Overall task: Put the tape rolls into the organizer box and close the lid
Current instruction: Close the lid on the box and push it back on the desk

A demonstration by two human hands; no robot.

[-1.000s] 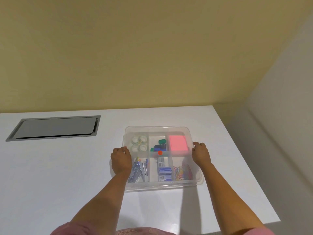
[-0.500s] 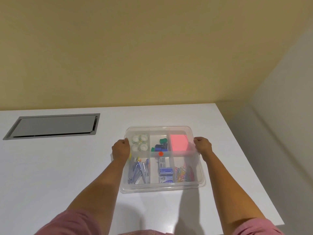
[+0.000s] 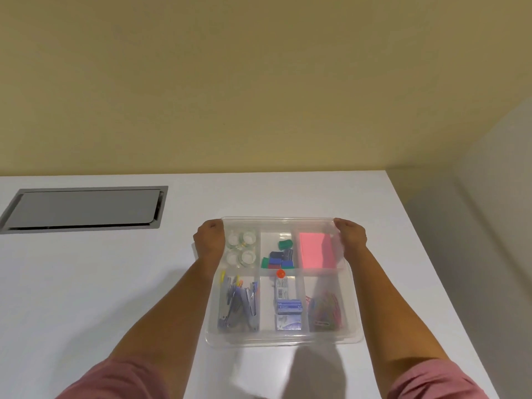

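Four small clear tape rolls (image 3: 241, 251) already sit in the far-left compartment of the clear plastic six-compartment organizer box (image 3: 283, 339), which stands on the white table (image 3: 86, 283), so the loading part looks done. What's left is the lid. Clear plastic lid (image 3: 288, 342) is over the box, contents seen through it; its near edge seems to overhang the box front and may be raised a bit, can't tell if it's seated. Left hand (image 3: 208, 240) has its grip curled on the far-left corner of the lid, right hand (image 3: 351, 236) likewise clenched on the far-right corner; both grasping the lid edge, fingertips hidden under the rim. Other compartments: green and blue small clips (image 3: 277, 259) far-middle, pink sticky-note pad (image 3: 315, 250) far-right, metal staplers or removers (image 3: 239, 303) near-left, blue staple boxes (image 3: 288, 308) near-middle, coloured paper clips (image 3: 325, 312) near-right. Small orange round piece (image 3: 280, 273) on the centre divider, unclear what. Grey recessed hatch (image 3: 83, 208) in the table, well apart to the left. Judgement: task near its end, remaining is pressing the lid down until it snaps all round; no clasp visible, so closure can't be confirmed.
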